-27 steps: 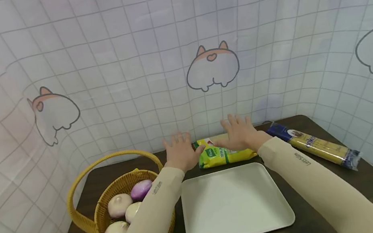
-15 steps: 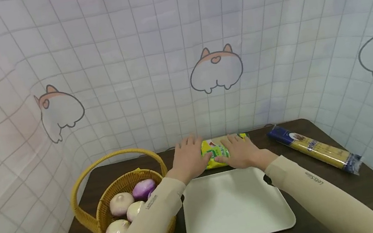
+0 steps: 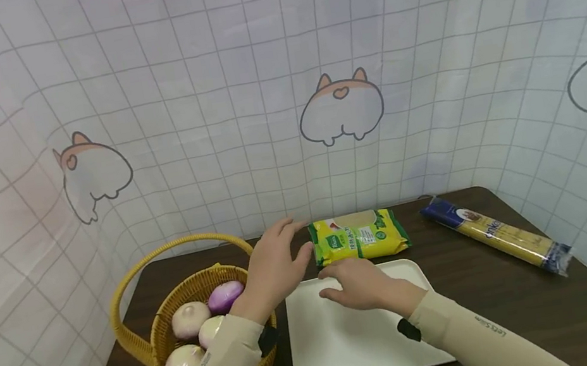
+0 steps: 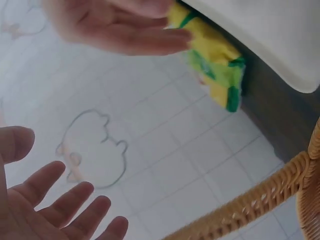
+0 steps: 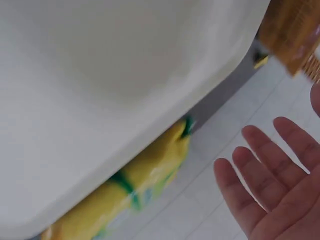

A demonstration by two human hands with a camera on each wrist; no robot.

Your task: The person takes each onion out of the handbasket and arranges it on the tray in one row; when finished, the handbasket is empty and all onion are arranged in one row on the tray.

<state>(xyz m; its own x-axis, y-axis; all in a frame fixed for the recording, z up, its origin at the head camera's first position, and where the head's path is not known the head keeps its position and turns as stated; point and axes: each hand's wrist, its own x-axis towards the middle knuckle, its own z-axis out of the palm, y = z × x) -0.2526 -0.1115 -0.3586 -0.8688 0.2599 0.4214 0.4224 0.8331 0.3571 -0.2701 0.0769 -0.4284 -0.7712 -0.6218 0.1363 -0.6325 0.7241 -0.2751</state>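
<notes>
My left hand (image 3: pixel 276 262) is raised between the wicker basket (image 3: pixel 161 351) and a yellow-and-green packet (image 3: pixel 359 236), its fingers spread and holding nothing. Over the far part of the white tray (image 3: pixel 343 348) hovers my right hand (image 3: pixel 358 285), fingers relaxed, also without anything in it. The right wrist view shows its palm (image 5: pixel 285 195) and extended fingers beside the tray rim. The packet lies flat just behind the tray. Purple-and-white onion-like bulbs (image 3: pixel 191 321) sit in the basket, partly hidden by my left forearm.
A long blue-and-yellow pack of spaghetti (image 3: pixel 494 231) lies slantwise at the right on the dark table (image 3: pixel 522 313). The basket's tall handle (image 3: pixel 176 245) arches up at the left. Behind the table hangs a white grid-patterned curtain (image 3: pixel 216 131).
My right hand has drawn back from the packet to above the tray. My left hand has shifted left toward the basket, leaving the packet more exposed.
</notes>
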